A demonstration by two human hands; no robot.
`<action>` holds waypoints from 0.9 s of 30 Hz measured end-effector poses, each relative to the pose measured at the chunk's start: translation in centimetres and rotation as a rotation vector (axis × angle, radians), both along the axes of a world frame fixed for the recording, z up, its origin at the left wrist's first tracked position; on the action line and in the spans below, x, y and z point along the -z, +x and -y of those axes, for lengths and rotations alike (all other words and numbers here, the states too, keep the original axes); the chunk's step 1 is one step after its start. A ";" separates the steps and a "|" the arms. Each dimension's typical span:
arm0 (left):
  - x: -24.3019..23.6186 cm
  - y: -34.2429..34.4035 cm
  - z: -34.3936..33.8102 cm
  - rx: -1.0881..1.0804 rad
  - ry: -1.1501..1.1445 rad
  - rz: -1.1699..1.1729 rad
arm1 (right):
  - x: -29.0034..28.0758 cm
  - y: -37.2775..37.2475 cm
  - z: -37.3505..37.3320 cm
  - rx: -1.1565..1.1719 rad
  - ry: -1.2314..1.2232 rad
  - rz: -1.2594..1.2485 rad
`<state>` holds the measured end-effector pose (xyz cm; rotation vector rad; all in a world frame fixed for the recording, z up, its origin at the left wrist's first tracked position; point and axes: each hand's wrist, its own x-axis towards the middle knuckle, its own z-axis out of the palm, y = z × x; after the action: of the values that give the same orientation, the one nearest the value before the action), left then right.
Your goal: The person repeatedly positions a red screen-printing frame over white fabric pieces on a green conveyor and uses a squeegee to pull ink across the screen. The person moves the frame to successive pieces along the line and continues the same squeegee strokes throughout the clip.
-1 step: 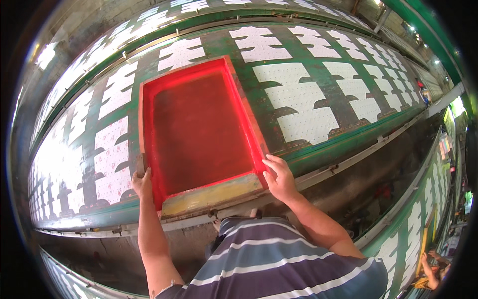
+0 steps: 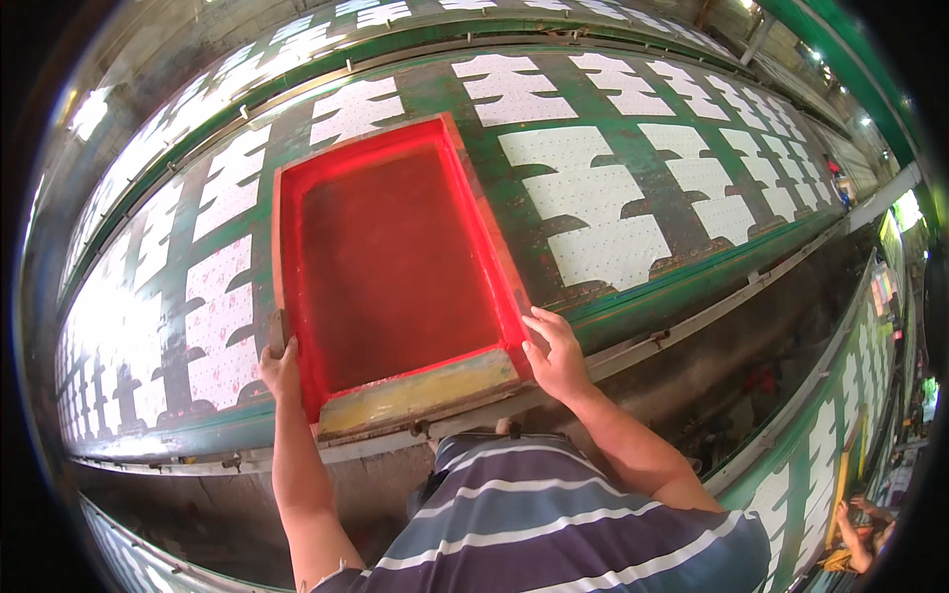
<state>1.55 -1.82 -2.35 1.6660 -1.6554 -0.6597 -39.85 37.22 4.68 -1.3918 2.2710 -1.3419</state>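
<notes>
Nothing has shifted since the earlier picture, which was taken at the same instant: both hands sit on the frame exactly as they did, and the frame lies in the same spot on the table.

From the head camera, the red printing frame (image 2: 395, 272) lies flat on the long green table (image 2: 692, 267), close to its near edge. Its long axis runs away from me toward the far edge, leaning slightly to the left. The short near end, a yellowish strip (image 2: 420, 393), sits just above the metal rail (image 2: 633, 351) that runs along the table's near edge.

My left hand (image 2: 281, 368) is at the frame's near left corner, fingers curled around the outer side of the left rail, gripping it. My right hand (image 2: 556, 354) is at the near right corner, fingers spread and pressed flat against the outer face of the right rail; they are not wrapped round it. So the frame lies straight ahead between my two hands, each about equally near its own corner.

White cloth pieces (image 2: 603, 217) lie in rows on the table to either side of the frame. My striped shirt (image 2: 534, 534) fills the lower middle. Another person's hand (image 2: 855, 524) shows at the lower right, well apart.
</notes>
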 end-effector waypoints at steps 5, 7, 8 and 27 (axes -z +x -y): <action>-0.6 -0.3 -0.3 -0.041 -0.011 0.101 | 3.0 -2.6 2.2 0.037 0.113 0.155; -0.7 -0.6 0.4 -0.065 0.003 0.163 | 3.6 -3.3 4.3 0.060 0.102 0.252; -0.6 -0.5 0.5 -0.078 -0.013 0.200 | 3.5 -3.4 5.0 0.056 0.088 0.288; -1.7 -1.0 1.0 0.005 0.273 -0.414 | -2.1 -3.2 8.3 0.150 0.176 0.120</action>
<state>0.51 -2.80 -0.66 1.5719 -1.3159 -1.1883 -43.06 28.92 6.79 -1.0762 2.3863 -1.1957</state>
